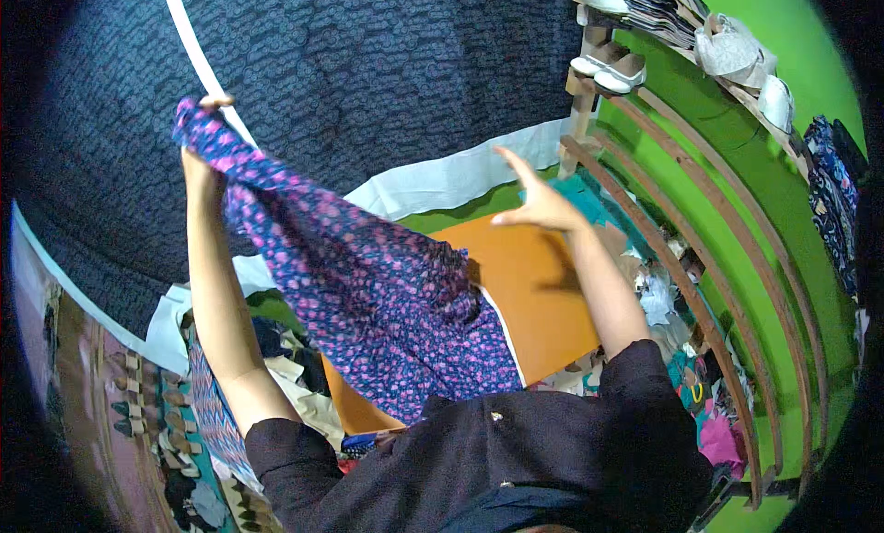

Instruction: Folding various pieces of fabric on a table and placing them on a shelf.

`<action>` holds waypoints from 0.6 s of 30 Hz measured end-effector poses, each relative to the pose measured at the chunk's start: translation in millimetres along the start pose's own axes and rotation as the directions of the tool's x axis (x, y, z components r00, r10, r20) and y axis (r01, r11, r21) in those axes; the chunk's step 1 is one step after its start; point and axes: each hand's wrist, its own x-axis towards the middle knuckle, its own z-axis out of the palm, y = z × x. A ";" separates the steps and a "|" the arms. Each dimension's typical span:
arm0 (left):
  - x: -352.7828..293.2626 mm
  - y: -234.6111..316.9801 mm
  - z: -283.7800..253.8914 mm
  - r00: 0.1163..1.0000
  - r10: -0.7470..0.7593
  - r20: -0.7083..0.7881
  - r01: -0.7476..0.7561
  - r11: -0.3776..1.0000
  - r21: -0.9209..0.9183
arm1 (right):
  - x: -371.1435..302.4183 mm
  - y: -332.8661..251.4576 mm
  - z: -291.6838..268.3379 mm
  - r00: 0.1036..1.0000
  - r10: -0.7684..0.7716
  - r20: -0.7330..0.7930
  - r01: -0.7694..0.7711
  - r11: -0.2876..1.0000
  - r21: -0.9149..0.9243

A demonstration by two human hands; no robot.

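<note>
A dark blue cloth with pink flowers (350, 275) stretches from my raised left hand down toward my body. My left hand (204, 146) grips its bunched upper end at the far left. The lower part spreads over an orange board (534, 284), with a gathered fold near its right side and a pale strip along its right edge. Over the far right of the board my right hand (539, 201) is held up, thumb and fingers apart, with nothing in it. Its shadow falls on the board.
A patterned dark curtain (396, 63) hangs ahead, beside a white pole (189, 35). At the right, a wooden rack (700, 192) curves along the green wall, with white shoes (612, 72) on it. Fabric scraps (658, 293) lie heaped beside the board. Dark clothes (276, 344) lie at left.
</note>
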 end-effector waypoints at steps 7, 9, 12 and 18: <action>36.3 49.6 28.8 0.992 -0.018 0.122 0.053 0.955 -0.293 | 33.5 -30.7 98.8 0.790 -0.014 0.613 -0.322 0.841 0.435; 59.1 24.3 -25.4 0.981 0.088 0.170 -0.038 0.959 -0.280 | 22.1 -13.8 123.6 0.735 0.013 0.678 -0.384 0.832 0.400; 67.8 -0.4 -61.1 0.968 0.069 0.242 0.053 0.884 -0.465 | 14.6 4.9 145.7 0.882 0.092 0.462 -0.259 0.914 0.314; 58.7 11.5 -50.2 0.839 0.266 0.475 0.341 0.422 -0.840 | 44.9 -0.4 185.4 0.698 -0.289 0.655 -0.241 0.766 0.596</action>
